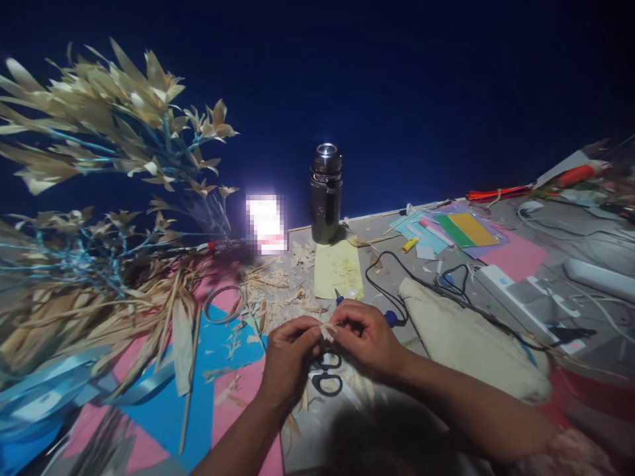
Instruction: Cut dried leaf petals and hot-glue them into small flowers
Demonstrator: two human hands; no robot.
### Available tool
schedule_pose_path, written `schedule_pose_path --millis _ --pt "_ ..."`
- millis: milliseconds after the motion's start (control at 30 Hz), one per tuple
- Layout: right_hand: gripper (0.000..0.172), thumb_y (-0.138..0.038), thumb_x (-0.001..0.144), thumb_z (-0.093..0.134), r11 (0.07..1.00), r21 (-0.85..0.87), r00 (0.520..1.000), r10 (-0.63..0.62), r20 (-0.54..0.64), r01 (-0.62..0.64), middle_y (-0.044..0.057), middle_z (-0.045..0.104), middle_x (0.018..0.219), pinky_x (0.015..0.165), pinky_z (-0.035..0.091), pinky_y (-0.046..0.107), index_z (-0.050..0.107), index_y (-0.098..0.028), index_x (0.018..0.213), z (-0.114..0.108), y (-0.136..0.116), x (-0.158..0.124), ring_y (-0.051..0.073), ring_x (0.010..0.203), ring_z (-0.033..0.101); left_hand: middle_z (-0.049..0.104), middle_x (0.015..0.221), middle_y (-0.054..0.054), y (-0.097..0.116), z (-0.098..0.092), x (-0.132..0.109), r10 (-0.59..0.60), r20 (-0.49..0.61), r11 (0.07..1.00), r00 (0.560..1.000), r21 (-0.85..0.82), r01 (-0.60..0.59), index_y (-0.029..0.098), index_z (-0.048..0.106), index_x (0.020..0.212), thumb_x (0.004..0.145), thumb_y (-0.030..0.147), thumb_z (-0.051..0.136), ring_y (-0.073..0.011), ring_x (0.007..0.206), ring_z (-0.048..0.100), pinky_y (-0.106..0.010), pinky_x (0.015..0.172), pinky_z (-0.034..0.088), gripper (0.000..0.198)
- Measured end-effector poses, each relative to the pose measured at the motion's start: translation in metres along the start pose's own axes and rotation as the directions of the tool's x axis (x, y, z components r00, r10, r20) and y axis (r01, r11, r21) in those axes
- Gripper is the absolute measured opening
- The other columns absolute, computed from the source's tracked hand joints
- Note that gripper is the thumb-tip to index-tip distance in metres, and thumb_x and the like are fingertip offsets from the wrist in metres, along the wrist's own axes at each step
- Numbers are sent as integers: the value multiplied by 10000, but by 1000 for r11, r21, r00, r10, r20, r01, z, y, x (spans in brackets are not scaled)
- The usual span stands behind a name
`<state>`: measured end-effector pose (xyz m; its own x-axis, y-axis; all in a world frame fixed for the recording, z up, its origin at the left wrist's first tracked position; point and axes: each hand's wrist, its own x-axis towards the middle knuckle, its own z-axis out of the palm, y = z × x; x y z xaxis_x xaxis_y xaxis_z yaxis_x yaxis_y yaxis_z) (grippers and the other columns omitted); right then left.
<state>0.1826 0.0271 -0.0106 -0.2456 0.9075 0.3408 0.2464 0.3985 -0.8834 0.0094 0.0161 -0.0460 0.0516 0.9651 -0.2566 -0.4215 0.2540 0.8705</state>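
Note:
My left hand (292,354) and my right hand (371,338) meet in front of me at the middle of the table. Both pinch a small pale piece of dried husk (329,330) between thumb and fingertips; its exact shape is partly covered by the fingers. Just below them lie scissors with dark handles (314,382), their blades hidden. Behind my right hand, a blue corded tool with a pointed tip (339,297) shows only in part. Beyond it lies a yellow-green sheet (338,261) with bits on it.
A dark flask (326,211) stands at the back, beside a bright, blurred-out screen (266,223). Left are dried-leaf branches (163,125), husks (44,330), a tape ring (207,311) and blue paper (193,403). Right are a folded cloth (466,340), a black cord and a power strip (506,281).

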Motion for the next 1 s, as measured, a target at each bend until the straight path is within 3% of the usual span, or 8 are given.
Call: schedule_pose_path --millis 267,467,533,767,1000 --pt "130 -199 881 666 999 -19 998 -36 -41 36 12 616 693 548 397 240 689 -187 753 3 2 -2 136 616 542 527 466 52 3 12 -5 -100 14 983 995 -152 101 160 756 677 640 296 922 -74 492 458 -205 545 364 218" --pt "81 -197 844 677 1000 -3 999 8 -39 -8 -7 594 694 536 381 220 687 -178 766 3 -1 -1 108 571 501 535 501 49 4 11 -7 -61 -14 987 998 -147 59 166 754 700 673 289 904 -81 519 468 -206 554 376 196" --pt "13 -175 805 690 999 0 999 36 -23 -36 -15 587 705 543 380 216 695 -177 793 3 -2 -1 105 579 492 538 521 47 4 9 -6 -30 -25 993 999 -111 27 167 756 707 694 277 890 -82 529 469 -208 556 378 174" --pt "42 -172 802 652 995 7 995 95 -10 -95 -32 555 670 533 361 210 679 -174 769 4 -4 0 95 553 447 668 702 -6 3 8 -8 118 -59 991 991 67 -114 168 766 693 710 273 871 -107 577 525 -228 529 405 150" --pt "83 -186 830 654 997 18 997 81 -3 -81 -21 555 669 508 346 214 677 -180 750 4 -5 -1 104 548 456 727 755 -33 8 8 -10 246 -40 940 968 255 -228 200 788 693 725 239 847 -172 709 637 -256 634 497 78"
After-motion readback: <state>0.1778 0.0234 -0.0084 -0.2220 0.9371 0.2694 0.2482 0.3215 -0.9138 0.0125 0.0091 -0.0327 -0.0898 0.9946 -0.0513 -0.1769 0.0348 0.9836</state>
